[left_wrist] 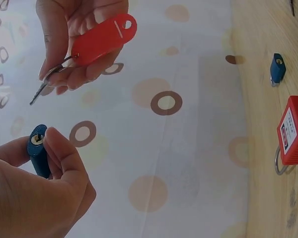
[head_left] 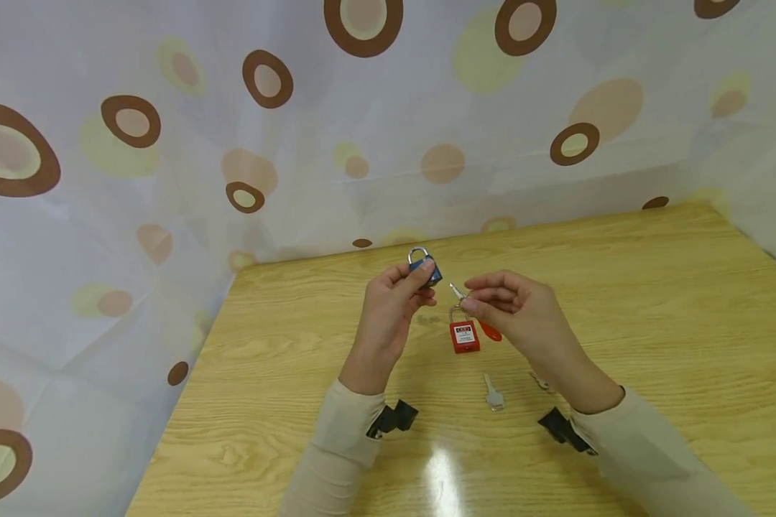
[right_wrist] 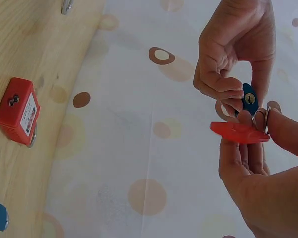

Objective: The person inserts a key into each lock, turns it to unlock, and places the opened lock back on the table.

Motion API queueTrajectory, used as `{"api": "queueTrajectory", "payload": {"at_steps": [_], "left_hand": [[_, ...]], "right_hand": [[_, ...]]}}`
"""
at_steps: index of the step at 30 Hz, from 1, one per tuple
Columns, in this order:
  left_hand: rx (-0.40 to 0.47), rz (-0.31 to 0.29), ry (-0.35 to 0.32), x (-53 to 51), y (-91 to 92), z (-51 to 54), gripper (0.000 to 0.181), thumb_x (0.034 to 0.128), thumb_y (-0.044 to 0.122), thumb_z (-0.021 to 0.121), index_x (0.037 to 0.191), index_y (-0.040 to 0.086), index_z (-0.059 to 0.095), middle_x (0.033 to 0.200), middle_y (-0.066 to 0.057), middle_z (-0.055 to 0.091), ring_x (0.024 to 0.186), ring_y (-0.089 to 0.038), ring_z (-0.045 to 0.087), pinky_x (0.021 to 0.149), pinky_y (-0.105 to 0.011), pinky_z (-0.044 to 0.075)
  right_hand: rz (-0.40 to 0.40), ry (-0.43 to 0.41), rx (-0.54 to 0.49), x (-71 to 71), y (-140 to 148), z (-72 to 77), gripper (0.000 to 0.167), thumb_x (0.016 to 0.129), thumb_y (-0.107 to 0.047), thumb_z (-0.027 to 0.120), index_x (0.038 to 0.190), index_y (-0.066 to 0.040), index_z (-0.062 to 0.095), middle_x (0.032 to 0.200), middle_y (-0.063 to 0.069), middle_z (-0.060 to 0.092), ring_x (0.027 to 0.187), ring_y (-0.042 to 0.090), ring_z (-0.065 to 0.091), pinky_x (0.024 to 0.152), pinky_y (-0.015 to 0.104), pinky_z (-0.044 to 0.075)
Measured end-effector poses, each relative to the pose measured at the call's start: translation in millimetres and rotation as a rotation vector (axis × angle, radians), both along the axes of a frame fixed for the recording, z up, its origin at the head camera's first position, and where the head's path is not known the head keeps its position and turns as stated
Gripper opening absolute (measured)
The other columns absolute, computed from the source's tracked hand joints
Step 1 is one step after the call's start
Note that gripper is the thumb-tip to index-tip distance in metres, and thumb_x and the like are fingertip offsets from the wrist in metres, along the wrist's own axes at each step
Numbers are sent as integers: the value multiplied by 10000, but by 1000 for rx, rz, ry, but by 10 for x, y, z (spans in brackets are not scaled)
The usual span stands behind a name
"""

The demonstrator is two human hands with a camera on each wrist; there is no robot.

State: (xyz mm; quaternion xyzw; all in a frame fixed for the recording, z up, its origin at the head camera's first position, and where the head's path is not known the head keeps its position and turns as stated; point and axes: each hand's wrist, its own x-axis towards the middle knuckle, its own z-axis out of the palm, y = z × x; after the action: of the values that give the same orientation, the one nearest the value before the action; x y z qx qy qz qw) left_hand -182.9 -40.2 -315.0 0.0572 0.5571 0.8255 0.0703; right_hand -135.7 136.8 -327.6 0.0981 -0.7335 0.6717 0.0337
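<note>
In the head view my left hand (head_left: pixel 391 309) grips a small blue padlock (head_left: pixel 425 271) by its body, the closed shackle pointing up. The left wrist view shows the padlock's brass keyhole (left_wrist: pixel 37 139) facing the other hand. My right hand (head_left: pixel 524 309) pinches a silver key (head_left: pixel 457 291) between thumb and fingers, its blade toward the padlock but apart from it. A red plastic tag (left_wrist: pixel 104 40) hangs on the key's ring, lying against the right fingers. Beneath the hands, a red padlock (head_left: pixel 465 336) with a white label lies on the table, shackle away from me.
On the wooden table (head_left: pixel 265 402) lie a loose key (head_left: pixel 493 393) and another key (head_left: pixel 540 380) partly hidden by the right wrist. A second blue padlock (left_wrist: pixel 277 68) shows on the table in the left wrist view. A patterned cloth (head_left: pixel 310 143) hangs behind and beside the table.
</note>
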Motion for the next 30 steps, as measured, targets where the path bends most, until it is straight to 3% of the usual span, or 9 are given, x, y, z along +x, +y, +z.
{"api": "queueTrajectory", "payload": {"at_steps": [4,8,16,23,30], "left_hand": [[8,-4,7,3,0,-3,75,940,81,618,947,19,577,842,-37,613,666,-103,559,655,-222,505],[12,-11,19,10,5,-1,61,942,70,612,959,24,576,834,-30,620,674,-101,565,662,-224,505],[16,-19,22,39,23,2,48,937,45,610,937,38,562,861,-38,619,706,-111,576,704,-233,506],[59,-20,11,53,49,17,46,943,44,601,949,32,557,906,-51,599,739,-119,578,729,-228,506],[35,-22,0,62,71,1,67,944,47,600,977,-5,572,933,-70,590,740,-125,579,717,-225,510]], "right_hand": [[-18,12,42,-1,-3,4,291,927,-167,658,1129,41,633,1018,37,681,931,123,654,793,216,521],[10,22,21,-8,-14,4,246,948,-131,617,1088,71,606,1038,50,687,957,104,654,831,211,511],[86,0,-47,-23,-12,-33,229,985,-191,562,1087,13,554,925,-14,728,925,165,685,808,261,532],[56,-57,-35,-8,-76,-56,286,951,-179,621,1070,81,608,974,76,718,894,142,685,757,250,534],[-19,-72,-33,38,-115,-32,277,920,-184,673,986,82,636,883,14,679,834,145,645,779,253,515]]}}
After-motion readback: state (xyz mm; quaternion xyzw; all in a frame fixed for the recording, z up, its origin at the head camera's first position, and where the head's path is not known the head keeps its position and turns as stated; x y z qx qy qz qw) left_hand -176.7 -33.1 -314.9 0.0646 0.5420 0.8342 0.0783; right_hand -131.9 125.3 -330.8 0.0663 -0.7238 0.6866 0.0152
